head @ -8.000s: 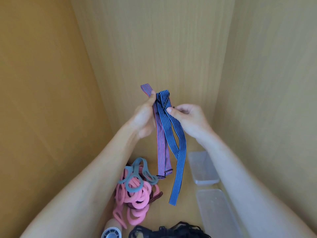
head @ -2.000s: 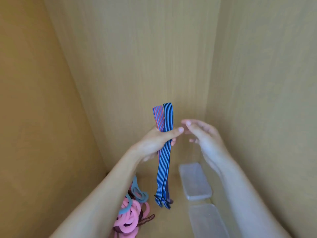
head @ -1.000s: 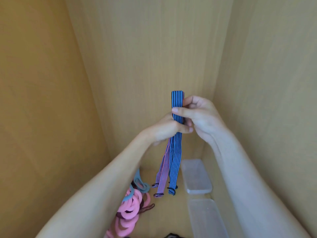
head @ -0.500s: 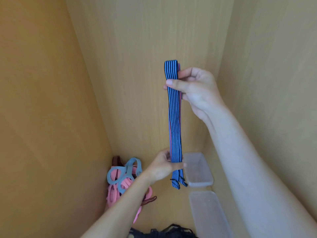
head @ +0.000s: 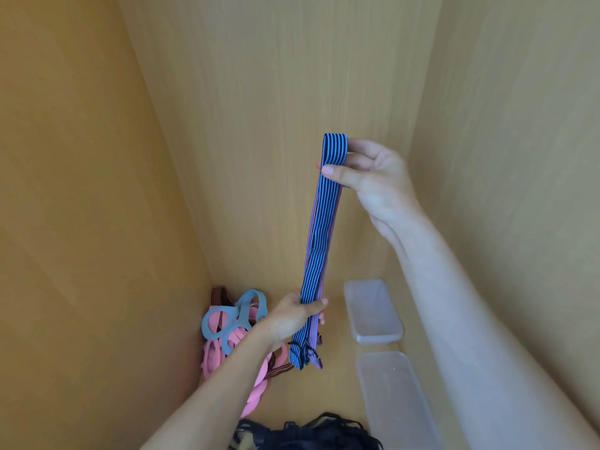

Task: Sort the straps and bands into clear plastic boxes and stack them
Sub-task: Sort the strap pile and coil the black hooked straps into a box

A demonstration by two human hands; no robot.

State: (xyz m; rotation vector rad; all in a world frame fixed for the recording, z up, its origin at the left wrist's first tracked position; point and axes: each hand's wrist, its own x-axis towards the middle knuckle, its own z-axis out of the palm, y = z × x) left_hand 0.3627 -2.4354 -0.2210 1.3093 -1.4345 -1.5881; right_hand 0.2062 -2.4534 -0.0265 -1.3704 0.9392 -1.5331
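Note:
A blue striped strap (head: 319, 241), with a red striped strap folded behind it, hangs stretched upright in the middle of the view. My right hand (head: 367, 180) pinches the folded top between thumb and fingers. My left hand (head: 293, 315) grips the straps near their lower ends, whose black clips dangle below. Two clear plastic boxes lie on the wooden floor at the right: a far box (head: 371, 311) and a near box (head: 397, 401).
A heap of pink and grey-blue rubber bands (head: 233, 329) with a brown striped strap lies at the lower left corner. Black straps (head: 308, 435) lie at the bottom edge. Wooden walls (head: 97, 190) close in on the left, back and right.
My right hand took the folded top and lifted it. My left hand slid down the straps to their lower ends, pulling them straight.

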